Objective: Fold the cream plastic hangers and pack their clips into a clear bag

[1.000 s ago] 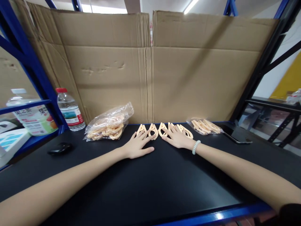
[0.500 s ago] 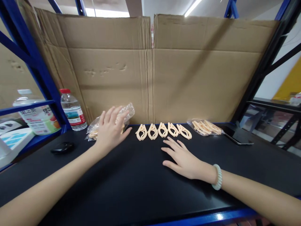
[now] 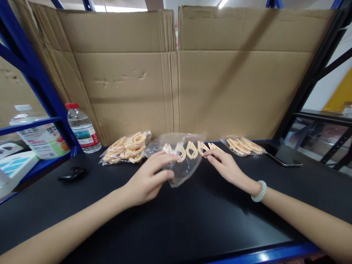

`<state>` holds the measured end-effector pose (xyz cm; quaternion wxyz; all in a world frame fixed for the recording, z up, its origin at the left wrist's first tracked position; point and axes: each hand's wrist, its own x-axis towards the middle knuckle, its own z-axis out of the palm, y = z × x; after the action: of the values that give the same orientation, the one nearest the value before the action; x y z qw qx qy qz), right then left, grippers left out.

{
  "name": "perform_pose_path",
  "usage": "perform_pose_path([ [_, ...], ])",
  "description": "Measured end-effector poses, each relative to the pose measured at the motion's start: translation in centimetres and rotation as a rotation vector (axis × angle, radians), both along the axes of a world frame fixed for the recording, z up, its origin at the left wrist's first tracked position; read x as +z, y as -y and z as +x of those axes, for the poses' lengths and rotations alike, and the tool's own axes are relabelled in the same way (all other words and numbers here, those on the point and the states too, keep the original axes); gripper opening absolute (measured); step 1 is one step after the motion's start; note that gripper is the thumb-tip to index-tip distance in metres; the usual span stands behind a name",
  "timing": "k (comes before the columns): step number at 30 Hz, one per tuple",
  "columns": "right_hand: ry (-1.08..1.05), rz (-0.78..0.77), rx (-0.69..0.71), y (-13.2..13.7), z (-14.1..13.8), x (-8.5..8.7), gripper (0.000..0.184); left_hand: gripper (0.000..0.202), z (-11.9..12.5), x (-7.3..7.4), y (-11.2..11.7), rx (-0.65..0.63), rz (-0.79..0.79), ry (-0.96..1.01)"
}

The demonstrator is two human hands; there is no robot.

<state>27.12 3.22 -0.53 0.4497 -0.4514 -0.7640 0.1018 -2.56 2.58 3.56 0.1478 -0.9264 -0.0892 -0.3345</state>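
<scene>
My left hand [image 3: 151, 179] is closed on a clear plastic bag [image 3: 183, 172], pinching its left side between thumb and fingers. The bag is spread out and looks empty. At its right edge are the curled fingertips of my right hand [image 3: 225, 167], which seem to pinch it; the wrist wears a pale green coiled band [image 3: 259, 191]. Behind and through the bag shows a row of several beige plastic clips [image 3: 191, 150] on the black table. The outer ones are partly hidden by the bag and my right fingers.
A bagged pile of beige clips [image 3: 126, 148] lies at back left, and a flatter bagged bunch [image 3: 243, 146] at back right beside a phone [image 3: 284, 158]. A black mouse [image 3: 72, 173] and a red-capped water bottle [image 3: 84, 130] are left. Cardboard [image 3: 242, 91] walls the back.
My left hand has come right and down from the bagged pile, bringing the clear bag in front of the clips. My right hand has moved slightly right and up to the bag's edge, its fingers curling.
</scene>
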Motion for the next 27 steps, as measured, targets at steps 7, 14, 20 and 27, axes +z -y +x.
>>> perform_pose_path([
  [7, -0.073, 0.112, 0.081, 0.3, 0.9, 1.5, 0.023, 0.028, 1.4, -0.9, 2.4, -0.217, -0.217, -0.327],
  [14, 0.477, 0.011, 0.272, 2.5, -0.3, 2.1, 0.048, 0.022, 1.9, -0.7, 2.8, -0.247, -0.397, -0.228],
  [20, 0.697, -0.054, 0.238, 2.3, -0.4, 1.1, 0.056, 0.017, 2.3, -0.6, 3.5, -0.224, -0.685, -0.143],
  [27, 0.761, -0.065, 0.222, 2.3, -0.8, 0.7, 0.056, 0.025, 3.1, -1.0, 3.6, -0.046, -1.045, 0.025],
])
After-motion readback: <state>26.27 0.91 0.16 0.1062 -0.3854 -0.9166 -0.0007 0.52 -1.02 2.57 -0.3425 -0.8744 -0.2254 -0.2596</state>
